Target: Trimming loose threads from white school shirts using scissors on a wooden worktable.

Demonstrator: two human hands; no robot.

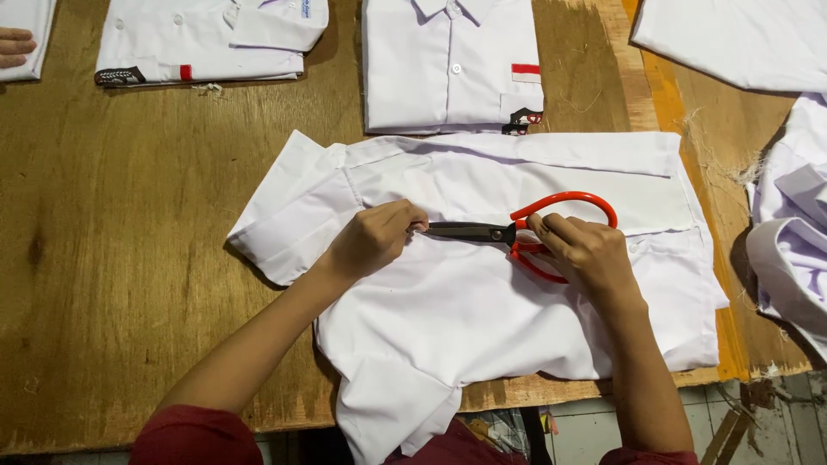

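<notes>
White shirt (482, 301) lies flat on wooden tabletop (129, 215). Left hand (375, 237) pinches shirt fabric at the blade tips; right hand (586, 254) grips red-handled scissors (517, 231), blades together.

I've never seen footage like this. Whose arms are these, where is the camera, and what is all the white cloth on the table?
There is one picture, from a camera worn on a person's head, looking down at their own two bare hands. On the wooden table lies a white shirt. The left hand pinches the cloth near the blade tips. The right hand grips red-handled scissors. Two folded white shirts lie beyond, with more white cloth at the right. Another person's fingers show at the top left corner.
</notes>
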